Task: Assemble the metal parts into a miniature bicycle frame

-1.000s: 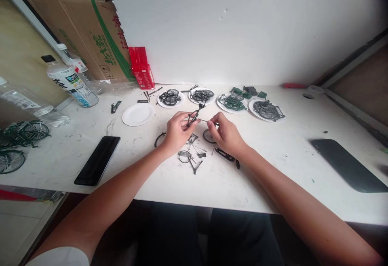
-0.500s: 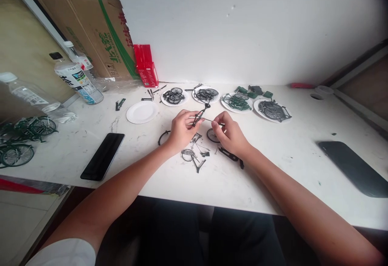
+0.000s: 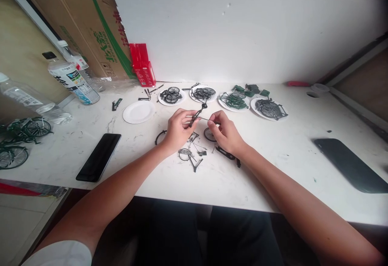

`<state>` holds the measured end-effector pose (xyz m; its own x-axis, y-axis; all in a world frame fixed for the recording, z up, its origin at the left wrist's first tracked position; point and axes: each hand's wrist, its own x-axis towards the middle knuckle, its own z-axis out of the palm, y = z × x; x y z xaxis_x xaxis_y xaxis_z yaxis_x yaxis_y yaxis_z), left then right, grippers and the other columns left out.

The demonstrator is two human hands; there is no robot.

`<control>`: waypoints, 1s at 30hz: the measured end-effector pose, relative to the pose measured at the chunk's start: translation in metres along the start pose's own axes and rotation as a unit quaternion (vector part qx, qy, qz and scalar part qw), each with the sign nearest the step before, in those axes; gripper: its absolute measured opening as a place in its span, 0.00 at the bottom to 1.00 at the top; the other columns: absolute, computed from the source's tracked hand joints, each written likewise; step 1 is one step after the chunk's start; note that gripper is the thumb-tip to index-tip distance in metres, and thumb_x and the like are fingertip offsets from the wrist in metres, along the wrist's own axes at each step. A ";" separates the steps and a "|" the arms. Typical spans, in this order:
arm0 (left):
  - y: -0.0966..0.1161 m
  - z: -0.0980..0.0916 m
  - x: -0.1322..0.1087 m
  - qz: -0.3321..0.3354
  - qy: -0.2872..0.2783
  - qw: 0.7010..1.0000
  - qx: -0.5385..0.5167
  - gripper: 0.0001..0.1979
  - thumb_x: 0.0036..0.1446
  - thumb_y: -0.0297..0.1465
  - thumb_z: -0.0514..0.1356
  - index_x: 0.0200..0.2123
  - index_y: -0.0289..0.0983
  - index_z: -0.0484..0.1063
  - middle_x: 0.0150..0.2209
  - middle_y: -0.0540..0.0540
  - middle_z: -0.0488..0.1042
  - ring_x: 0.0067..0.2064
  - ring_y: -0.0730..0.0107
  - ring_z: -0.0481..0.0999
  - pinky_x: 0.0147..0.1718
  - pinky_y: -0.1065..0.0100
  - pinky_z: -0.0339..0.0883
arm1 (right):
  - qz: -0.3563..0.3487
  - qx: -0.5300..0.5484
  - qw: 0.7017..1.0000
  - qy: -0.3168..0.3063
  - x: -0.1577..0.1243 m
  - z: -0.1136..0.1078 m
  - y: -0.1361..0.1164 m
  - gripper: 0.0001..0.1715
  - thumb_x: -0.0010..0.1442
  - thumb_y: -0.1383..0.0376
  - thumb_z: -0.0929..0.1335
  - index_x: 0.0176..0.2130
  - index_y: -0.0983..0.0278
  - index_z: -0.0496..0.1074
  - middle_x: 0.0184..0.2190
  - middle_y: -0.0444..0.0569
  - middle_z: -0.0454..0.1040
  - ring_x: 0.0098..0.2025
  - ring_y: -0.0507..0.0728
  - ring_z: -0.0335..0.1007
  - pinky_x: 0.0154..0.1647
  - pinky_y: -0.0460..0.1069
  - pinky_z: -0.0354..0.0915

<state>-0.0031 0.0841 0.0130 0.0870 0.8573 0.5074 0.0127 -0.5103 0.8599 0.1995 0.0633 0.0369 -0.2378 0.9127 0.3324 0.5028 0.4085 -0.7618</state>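
Note:
Between the fingers of my left hand [image 3: 178, 131] is a slim black miniature bicycle part [image 3: 196, 116], held tilted above the table. My right hand [image 3: 226, 134] pinches a thin screwdriver [image 3: 204, 119], its shaft pointing left with the tip at the black part. Whether the tip sits in a screw is too small to tell. Beneath the hands lie loose model parts: a spoked wheel [image 3: 209, 134] partly behind my right hand, a thin basket-like piece [image 3: 184, 154], a small forked piece [image 3: 195, 165] and a long black piece [image 3: 224, 153] near my right wrist.
Paper plates of black and green bicycle parts line the back, with a bare plate [image 3: 138, 112] at their left. A phone [image 3: 99, 157] lies left, a dark flat object [image 3: 350, 164] right. Assembled green model bicycles [image 3: 22, 136], bottles [image 3: 74, 82] and a red box [image 3: 142, 66] stand around.
The whole view has shifted slightly, so things sit a little further left. Both hands keep their grips, with the screwdriver still against the black part.

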 end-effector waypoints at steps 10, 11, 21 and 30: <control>0.005 0.000 -0.001 0.014 -0.003 1.000 0.009 0.15 0.65 0.37 0.68 0.51 0.38 0.78 0.50 0.41 0.74 0.48 0.61 0.85 0.51 0.63 0.81 | -0.015 -0.027 0.999 -0.012 0.000 -0.002 -0.009 0.33 0.76 0.41 0.55 0.32 0.59 0.67 0.25 0.46 0.72 0.27 0.56 0.67 0.35 0.52 0.63; 0.006 0.001 -0.001 0.018 -0.004 1.000 0.007 0.14 0.65 0.37 0.68 0.51 0.38 0.78 0.50 0.41 0.74 0.48 0.61 0.85 0.52 0.63 0.81 | -0.011 -0.028 0.999 -0.012 0.000 -0.002 -0.010 0.34 0.76 0.41 0.54 0.32 0.59 0.68 0.23 0.45 0.71 0.26 0.56 0.66 0.34 0.52 0.63; 0.007 0.001 0.000 0.018 0.010 1.000 0.011 0.14 0.64 0.37 0.69 0.50 0.38 0.78 0.49 0.42 0.75 0.49 0.60 0.85 0.52 0.63 0.81 | -0.011 0.027 1.000 0.002 0.000 -0.001 -0.002 0.22 0.73 0.42 0.63 0.43 0.57 0.61 0.32 0.45 0.71 0.28 0.55 0.64 0.30 0.51 0.62; 0.007 0.000 0.000 0.009 0.006 1.000 0.018 0.15 0.64 0.38 0.69 0.50 0.38 0.78 0.49 0.40 0.76 0.47 0.61 0.85 0.52 0.61 0.81 | -0.001 -0.049 0.999 0.014 -0.001 0.000 -0.010 0.27 0.75 0.41 0.59 0.34 0.57 0.60 0.24 0.44 0.70 0.25 0.56 0.62 0.29 0.51 0.58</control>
<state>-0.0030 0.0806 0.0195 0.0747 0.8486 0.5237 0.0480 -0.5276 0.8481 0.1954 0.0580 0.0440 -0.2161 0.9111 0.3510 0.5812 0.4089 -0.7036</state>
